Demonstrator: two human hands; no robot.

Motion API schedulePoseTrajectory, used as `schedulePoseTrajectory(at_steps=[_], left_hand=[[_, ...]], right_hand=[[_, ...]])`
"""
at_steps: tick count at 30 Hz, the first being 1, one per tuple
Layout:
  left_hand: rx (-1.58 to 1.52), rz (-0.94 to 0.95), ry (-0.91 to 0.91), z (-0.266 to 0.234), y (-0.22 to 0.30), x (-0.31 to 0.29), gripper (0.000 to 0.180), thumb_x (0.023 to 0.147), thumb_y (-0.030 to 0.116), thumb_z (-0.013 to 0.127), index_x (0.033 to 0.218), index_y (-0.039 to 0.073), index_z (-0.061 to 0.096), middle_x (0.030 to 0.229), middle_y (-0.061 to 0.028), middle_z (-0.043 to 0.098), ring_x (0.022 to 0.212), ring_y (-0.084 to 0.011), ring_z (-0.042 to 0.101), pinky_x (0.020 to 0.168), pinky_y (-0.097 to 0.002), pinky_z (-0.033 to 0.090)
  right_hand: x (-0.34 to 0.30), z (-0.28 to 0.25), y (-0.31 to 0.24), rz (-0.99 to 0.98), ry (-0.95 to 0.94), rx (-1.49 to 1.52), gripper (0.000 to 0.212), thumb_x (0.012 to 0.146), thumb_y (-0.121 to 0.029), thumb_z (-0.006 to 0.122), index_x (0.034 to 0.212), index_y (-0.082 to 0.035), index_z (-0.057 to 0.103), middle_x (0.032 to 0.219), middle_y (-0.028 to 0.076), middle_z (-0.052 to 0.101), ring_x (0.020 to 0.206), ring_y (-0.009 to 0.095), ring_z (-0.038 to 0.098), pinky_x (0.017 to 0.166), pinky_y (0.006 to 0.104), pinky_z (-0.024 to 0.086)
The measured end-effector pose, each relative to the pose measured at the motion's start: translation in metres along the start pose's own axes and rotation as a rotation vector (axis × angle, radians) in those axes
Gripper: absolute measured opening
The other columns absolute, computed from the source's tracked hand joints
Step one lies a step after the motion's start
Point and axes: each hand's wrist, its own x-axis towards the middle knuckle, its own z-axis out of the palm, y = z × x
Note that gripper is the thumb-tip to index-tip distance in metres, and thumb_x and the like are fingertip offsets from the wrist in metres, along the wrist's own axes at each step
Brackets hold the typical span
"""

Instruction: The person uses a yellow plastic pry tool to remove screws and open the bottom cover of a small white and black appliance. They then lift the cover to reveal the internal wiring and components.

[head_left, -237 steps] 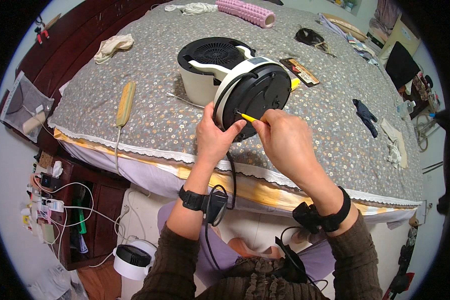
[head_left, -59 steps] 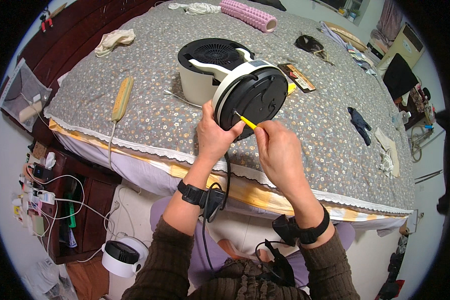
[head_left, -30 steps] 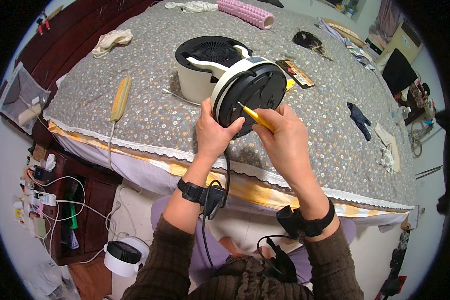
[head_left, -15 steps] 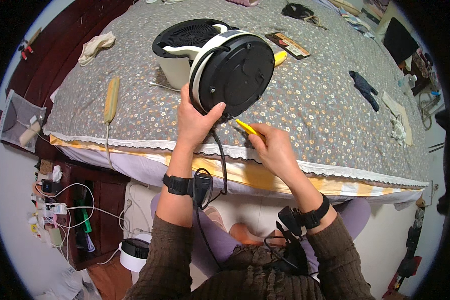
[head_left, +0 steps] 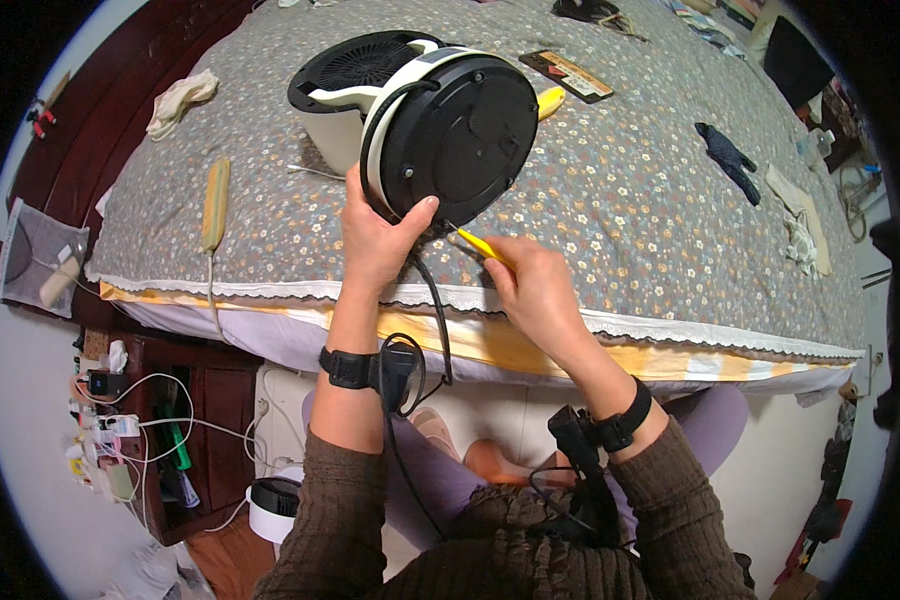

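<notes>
My left hand point(head_left: 378, 235) grips the lower edge of a small fan's round black base point(head_left: 460, 140), its thumb on the underside. Tilted up, the base shows its underside with several screws. Behind it, the fan's white body with a black grille point(head_left: 362, 72) rests on the bed. Closed around a yellow-handled screwdriver point(head_left: 486, 247), my right hand point(head_left: 542, 300) points its thin shaft at the base's lower rim beside my left thumb. Whether the tip sits in a screw is too small to tell. A black power cord point(head_left: 438, 310) hangs from the base.
The flowered bedspread point(head_left: 650, 250) carries a yellow object point(head_left: 550, 102), a flat dark packet point(head_left: 568, 77), a yellow-striped corded bar point(head_left: 216, 205), a white cloth point(head_left: 182, 104) and a dark blue cloth point(head_left: 727, 163). A wooden cabinet point(head_left: 220, 410) with white cables stands at the lower left.
The screwdriver's tip has moved in closer to the base's lower rim. My hands, the fan and the whole scene sit slightly further left in view.
</notes>
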Motion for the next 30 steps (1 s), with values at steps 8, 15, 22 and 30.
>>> schedulePoseTrajectory(at_steps=[8,15,22,30], left_hand=[[-0.005,0.011,-0.001,0.001,-0.002,0.001,0.071,0.076,0.019,0.087,0.132,0.000,0.048,0.122,-0.0154,0.065,0.109,-0.0215,0.064,0.096,-0.0352,0.052],[0.021,-0.004,0.006,0.001,-0.005,0.002,0.072,0.076,0.020,0.087,0.132,0.000,0.048,0.123,-0.0156,0.064,0.110,-0.0223,0.063,0.096,-0.0353,0.051],[-0.016,-0.010,0.000,0.001,-0.006,0.001,0.070,0.076,0.020,0.087,0.131,0.000,0.048,0.122,-0.0153,0.064,0.109,-0.0217,0.063,0.095,-0.0348,0.051],[-0.016,-0.010,0.004,0.003,-0.005,0.002,0.069,0.077,0.020,0.087,0.130,0.000,0.048,0.121,-0.0150,0.064,0.108,-0.0214,0.063,0.094,-0.0343,0.051]], right_hand=[[-0.006,0.005,-0.004,-0.014,0.025,-0.209,0.017,0.093,-0.015,0.065,0.107,-0.007,0.071,0.088,0.017,0.064,0.075,0.040,0.068,0.066,0.0496,0.056],[0.007,0.008,0.003,-0.013,0.084,0.044,0.021,0.095,-0.017,0.064,0.106,-0.001,0.071,0.082,0.016,0.068,0.066,0.033,0.067,0.057,0.0432,0.052],[0.023,-0.010,0.008,0.838,-0.416,1.072,0.023,0.100,-0.018,0.060,0.100,0.002,0.072,0.069,0.003,0.063,0.055,0.006,0.048,0.047,0.0239,0.035],[0.013,0.001,-0.006,0.010,-0.026,-0.276,0.020,0.089,-0.016,0.070,0.101,-0.001,0.073,0.089,0.023,0.072,0.085,0.041,0.071,0.076,0.0485,0.056]])
